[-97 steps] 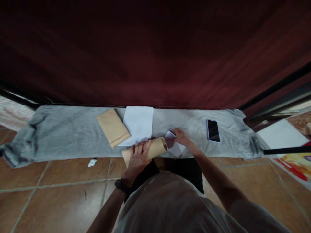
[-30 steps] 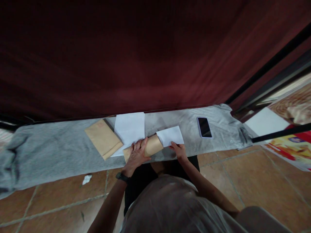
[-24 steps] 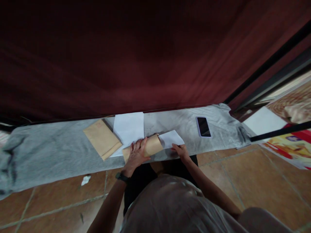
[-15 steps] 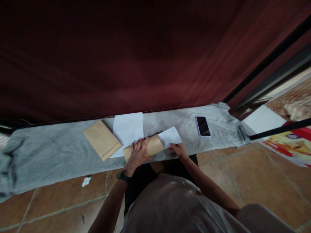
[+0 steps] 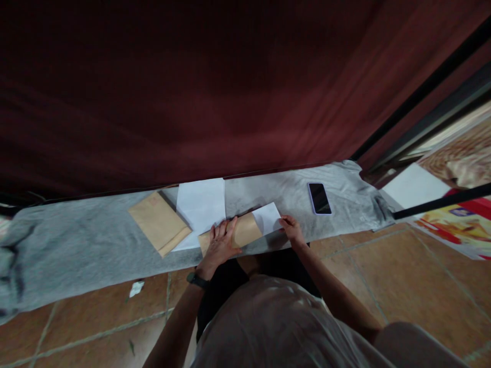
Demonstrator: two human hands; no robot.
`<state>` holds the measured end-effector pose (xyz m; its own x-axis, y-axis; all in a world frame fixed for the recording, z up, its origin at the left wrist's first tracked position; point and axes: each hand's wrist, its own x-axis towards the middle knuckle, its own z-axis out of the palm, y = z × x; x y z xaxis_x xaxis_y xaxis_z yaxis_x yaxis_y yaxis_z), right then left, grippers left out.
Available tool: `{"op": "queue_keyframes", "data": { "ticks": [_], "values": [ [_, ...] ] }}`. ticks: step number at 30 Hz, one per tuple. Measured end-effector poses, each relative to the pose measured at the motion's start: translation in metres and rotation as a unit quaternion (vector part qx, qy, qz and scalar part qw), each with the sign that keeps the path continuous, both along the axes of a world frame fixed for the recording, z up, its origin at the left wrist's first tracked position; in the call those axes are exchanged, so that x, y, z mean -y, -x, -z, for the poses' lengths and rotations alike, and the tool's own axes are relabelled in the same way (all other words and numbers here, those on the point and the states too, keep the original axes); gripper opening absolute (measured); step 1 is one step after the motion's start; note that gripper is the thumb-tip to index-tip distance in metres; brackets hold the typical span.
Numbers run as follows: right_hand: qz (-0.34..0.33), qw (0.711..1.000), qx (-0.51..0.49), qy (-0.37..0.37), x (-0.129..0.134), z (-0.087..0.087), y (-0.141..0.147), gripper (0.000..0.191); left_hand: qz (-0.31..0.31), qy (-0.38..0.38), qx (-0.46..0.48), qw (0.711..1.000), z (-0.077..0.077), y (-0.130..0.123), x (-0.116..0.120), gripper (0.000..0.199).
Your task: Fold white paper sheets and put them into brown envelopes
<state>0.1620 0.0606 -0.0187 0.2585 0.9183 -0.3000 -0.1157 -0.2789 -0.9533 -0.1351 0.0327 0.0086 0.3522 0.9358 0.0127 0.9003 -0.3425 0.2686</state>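
A brown envelope lies slantwise on the grey cloth in front of me. My left hand rests flat on its left part, fingers spread. Out of the envelope's right end sticks a folded white paper; how far it reaches inside is hidden. My right hand is at the outer right edge of this paper, with thumb and fingers closed on it. To the left lie a second brown envelope, set askew, and white paper sheets, partly under that envelope and my left hand.
A phone with a pale purple edge lies to the right on the grey cloth. Behind rises a dark red surface. A printed box stands at the right. A white scrap lies on the tiled floor.
My right hand has shifted a little right and up, from the paper's lower corner to its right edge. Less of the white paper shows beyond the envelope. My left hand stays flat.
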Motion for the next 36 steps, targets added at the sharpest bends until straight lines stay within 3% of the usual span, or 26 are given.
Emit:
{"op": "queue_keyframes", "data": {
  "ticks": [15, 26, 36],
  "values": [
    [-0.147, 0.986, 0.079, -0.022, 0.004, -0.008, 0.034, 0.009, 0.022, -0.005, 0.01, 1.0, -0.002, -0.02, -0.004, 0.121],
    [-0.211, 0.974, 0.076, -0.003, 0.001, -0.005, 0.032, 0.013, 0.049, -0.011, 0.003, 0.999, -0.006, -0.02, -0.006, 0.121],
    [-0.18, 0.982, 0.05, 0.025, 0.008, -0.001, 0.039, 0.007, 0.058, -0.014, 0.004, 0.998, -0.008, -0.022, -0.006, 0.115]
  ]
}}
